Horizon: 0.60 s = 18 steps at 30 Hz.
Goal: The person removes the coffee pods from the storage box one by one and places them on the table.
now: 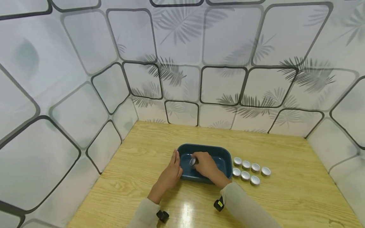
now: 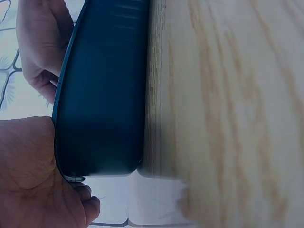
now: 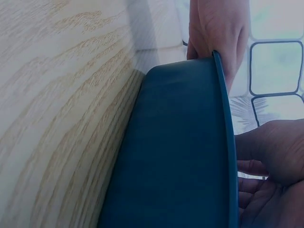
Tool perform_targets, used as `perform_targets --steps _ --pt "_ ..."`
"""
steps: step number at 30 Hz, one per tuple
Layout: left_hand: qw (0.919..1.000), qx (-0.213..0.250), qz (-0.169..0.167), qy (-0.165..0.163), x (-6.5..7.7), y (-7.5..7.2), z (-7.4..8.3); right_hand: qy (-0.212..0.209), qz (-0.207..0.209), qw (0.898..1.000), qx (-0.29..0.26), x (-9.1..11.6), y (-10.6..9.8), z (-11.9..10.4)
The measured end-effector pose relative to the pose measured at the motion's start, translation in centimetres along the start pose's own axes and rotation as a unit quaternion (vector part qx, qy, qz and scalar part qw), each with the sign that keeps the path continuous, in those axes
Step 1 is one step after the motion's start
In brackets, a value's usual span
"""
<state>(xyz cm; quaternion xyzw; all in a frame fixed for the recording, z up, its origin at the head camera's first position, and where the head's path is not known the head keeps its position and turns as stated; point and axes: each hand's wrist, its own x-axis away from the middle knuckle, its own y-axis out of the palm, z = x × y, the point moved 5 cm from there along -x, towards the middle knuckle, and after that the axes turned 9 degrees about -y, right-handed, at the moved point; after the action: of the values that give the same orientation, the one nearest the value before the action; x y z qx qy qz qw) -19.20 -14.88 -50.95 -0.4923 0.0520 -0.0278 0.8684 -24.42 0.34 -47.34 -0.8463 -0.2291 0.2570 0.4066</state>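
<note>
A dark blue rectangular tray (image 1: 225, 155) stands on the table in the middle of the head view. My left hand (image 1: 171, 172) grips its left end, thumb and fingers on either side of the rim, as the right wrist view also shows. Inside the tray, my right hand (image 1: 207, 164) pinches a small round pot (image 1: 193, 161), tilted so its silvery top faces left. The tray wall hides this pot in both wrist views. Behind the rim in the right wrist view, the right hand's fingers (image 3: 251, 190) are partly visible.
Several similar small pots (image 1: 246, 164) with whitish tops stand in two rows right of the tray, the nearest ones close to its wall. The wood-grain table (image 1: 296, 183) is bounded by patterned fabric walls (image 1: 182, 79) at the back and sides.
</note>
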Motion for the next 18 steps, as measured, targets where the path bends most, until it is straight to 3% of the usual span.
perform_targets --steps 8,18 --pt "1.0000 -0.002 0.002 0.004 0.2 -0.1 0.2 -0.003 0.020 1.000 0.012 1.1 -0.8 0.4" --pt "0.9999 0.006 0.009 0.004 0.1 -0.1 0.3 0.010 0.032 0.999 -0.024 2.2 -2.0 0.9"
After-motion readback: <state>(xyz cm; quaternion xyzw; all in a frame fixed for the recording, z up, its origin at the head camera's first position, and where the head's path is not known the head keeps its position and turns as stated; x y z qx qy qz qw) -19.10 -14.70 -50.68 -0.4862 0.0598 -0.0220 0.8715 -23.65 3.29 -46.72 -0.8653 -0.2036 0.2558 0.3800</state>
